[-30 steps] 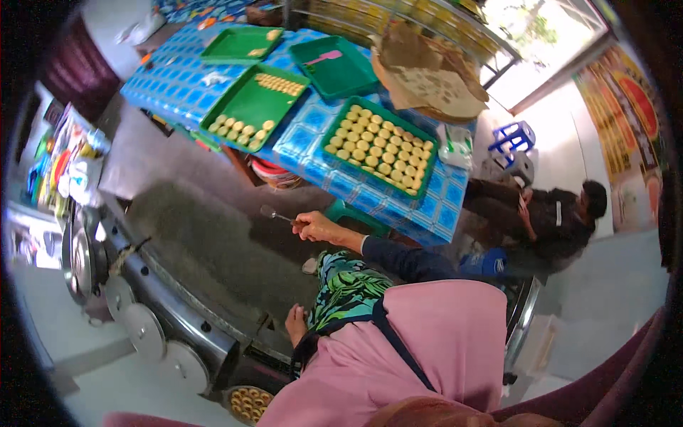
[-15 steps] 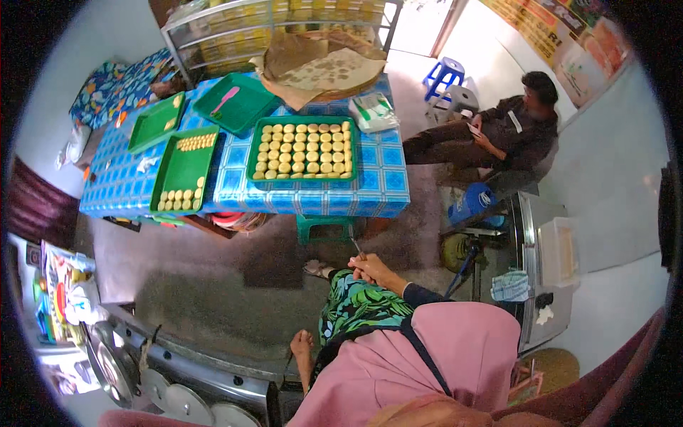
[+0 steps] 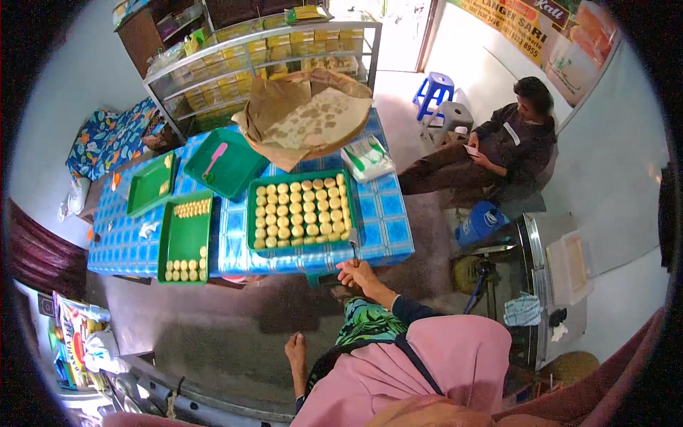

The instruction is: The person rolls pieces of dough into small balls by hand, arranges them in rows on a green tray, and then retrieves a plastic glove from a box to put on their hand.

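My right hand (image 3: 361,277) is closed around the dark handle of a small metal spatula (image 3: 353,239). Its blade points up beside the near right corner of a green tray (image 3: 299,248). Rows of round, pale yellow pastries (image 3: 298,207) fill most of that tray, which lies on the blue checked tablecloth (image 3: 384,242). Low at my side hangs my left hand (image 3: 295,349), its fingers curled in with nothing visible in them; it is apart from the table.
Further left lie a green tray with small dough pieces (image 3: 183,238), another green tray (image 3: 151,186) and one with a pink spatula (image 3: 215,158). Behind are a paper-lined round basket (image 3: 313,121) and a display shelf (image 3: 249,53). A person (image 3: 516,132) sits at right near a metal counter (image 3: 533,256).
I have come closer to the table. My right hand with the spatula is now at the table's near edge, by the filled tray. My left hand still hangs low.
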Available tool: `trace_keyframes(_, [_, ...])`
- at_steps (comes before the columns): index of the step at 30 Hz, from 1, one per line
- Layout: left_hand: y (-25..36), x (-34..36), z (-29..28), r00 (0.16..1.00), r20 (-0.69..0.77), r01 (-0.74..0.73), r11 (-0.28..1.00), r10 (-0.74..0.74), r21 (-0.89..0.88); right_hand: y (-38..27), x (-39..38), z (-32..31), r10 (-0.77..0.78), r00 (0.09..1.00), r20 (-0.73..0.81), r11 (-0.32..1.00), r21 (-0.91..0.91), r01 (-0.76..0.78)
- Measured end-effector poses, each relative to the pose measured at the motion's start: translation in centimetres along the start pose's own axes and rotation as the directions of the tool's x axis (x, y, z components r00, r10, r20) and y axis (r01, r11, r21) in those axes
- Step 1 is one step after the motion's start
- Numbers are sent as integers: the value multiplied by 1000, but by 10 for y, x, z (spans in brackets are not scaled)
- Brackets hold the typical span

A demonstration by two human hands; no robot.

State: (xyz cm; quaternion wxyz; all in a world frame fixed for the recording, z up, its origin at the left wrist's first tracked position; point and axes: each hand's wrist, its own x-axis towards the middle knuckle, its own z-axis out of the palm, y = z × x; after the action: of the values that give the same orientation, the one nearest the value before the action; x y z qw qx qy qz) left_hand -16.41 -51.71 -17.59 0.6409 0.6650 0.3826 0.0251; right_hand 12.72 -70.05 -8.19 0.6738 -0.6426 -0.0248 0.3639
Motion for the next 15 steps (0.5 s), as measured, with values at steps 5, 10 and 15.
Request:
trace_keyframes(5, [43, 54, 16, 994, -82, 71, 995, -76, -64, -56, 58, 3, -3, 996, -85, 986, 163, 17])
trace_keyframes(10, [111, 109, 50, 997, 61, 30, 983, -41, 184, -107, 98, -26, -78, 987, -143, 974, 199, 106])
trace_keyframes(15, [177, 146, 85, 979, 203, -70, 965, 18, 254, -91, 139, -73, -100, 928, -360, 994, -86, 73])
